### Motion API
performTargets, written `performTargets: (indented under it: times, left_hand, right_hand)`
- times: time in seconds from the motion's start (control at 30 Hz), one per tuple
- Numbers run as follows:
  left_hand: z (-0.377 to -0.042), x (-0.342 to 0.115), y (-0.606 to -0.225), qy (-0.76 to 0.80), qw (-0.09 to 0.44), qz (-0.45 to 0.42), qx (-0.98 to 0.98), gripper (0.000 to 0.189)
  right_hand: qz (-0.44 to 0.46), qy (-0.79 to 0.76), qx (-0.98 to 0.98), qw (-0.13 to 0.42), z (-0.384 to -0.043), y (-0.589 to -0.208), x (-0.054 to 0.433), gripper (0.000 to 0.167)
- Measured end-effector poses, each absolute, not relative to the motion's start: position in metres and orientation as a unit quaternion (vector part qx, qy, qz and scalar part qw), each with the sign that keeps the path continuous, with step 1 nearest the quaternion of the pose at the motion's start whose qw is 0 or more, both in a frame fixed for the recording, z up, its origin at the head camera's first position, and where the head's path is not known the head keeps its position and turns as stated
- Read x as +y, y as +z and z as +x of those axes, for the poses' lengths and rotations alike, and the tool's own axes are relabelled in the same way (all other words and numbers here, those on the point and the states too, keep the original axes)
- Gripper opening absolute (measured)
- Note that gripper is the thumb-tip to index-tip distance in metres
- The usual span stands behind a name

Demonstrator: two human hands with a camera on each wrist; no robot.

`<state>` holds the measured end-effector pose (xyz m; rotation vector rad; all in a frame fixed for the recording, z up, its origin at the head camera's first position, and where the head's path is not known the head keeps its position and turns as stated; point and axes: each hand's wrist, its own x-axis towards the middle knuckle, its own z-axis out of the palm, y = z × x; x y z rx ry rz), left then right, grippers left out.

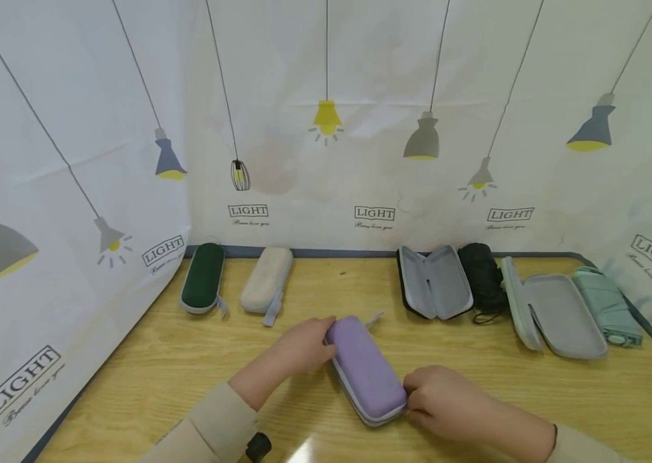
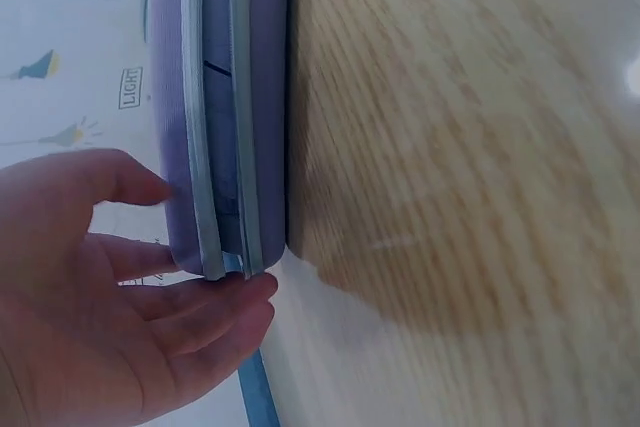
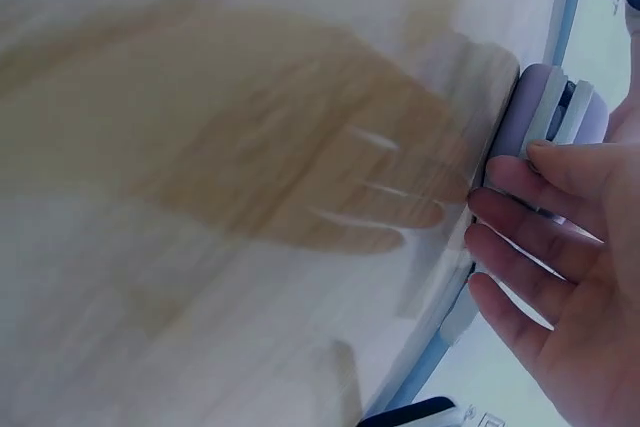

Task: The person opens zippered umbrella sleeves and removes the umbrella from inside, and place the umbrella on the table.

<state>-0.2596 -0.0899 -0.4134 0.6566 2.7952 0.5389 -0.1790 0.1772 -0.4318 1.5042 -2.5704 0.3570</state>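
Purple case (image 1: 366, 366): zip seam (image 2: 200, 97) gaping, both hands engaged

Green case (image 1: 203, 278) and beige case (image 1: 267, 278) lie beyond it, leftward. Left hand (image 1: 307, 347) grips its far end. It is at the table (image 1: 280, 421), between the hands. Right hand (image 1: 444, 400) pinches its near-right corner. Judged step: zipping up. Next move likely calls for steady holding and an even pull.

Case (image 1: 368, 373) between hands (image 1: 305, 347) (image 1: 447, 402), on table (image 1: 187, 392)
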Motion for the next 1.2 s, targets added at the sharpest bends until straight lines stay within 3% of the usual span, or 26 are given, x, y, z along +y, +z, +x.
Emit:
performTargets:
  times: [0.23, 0.33, 0.63, 0.9, 1.2]
  left_hand:
    - [-0.261, -0.084, -0.416, 0.21, 0.139, 0.213, 0.944, 0.096]
    - [-0.26, -0.081, -0.421, 0.217, 0.141, 0.211, 0.943, 0.103]
    - [-0.262, -0.077, -0.421, 0.232, 0.171, 0.213, 0.934, 0.101]
    - [-0.264, -0.077, -0.423, 0.226, 0.18, 0.233, 0.929, 0.099]
    - [-0.268, -0.078, -0.424, 0.216, 0.18, 0.236, 0.93, 0.099]
  right_hand:
    - [0.521, 0.099, -0.844, 0.077, -0.18, -0.434, 0.168, 0.014]
    - [0.518, 0.087, -0.848, 0.07, -0.18, -0.434, 0.166, 0.014]
    - [0.516, 0.069, -0.849, 0.092, -0.18, -0.432, 0.166, 0.012]
    - [0.509, 0.073, -0.855, 0.062, -0.184, -0.428, 0.169, 0.014]
    - [0.51, 0.049, -0.856, 0.066, -0.19, -0.426, 0.171, 0.012]
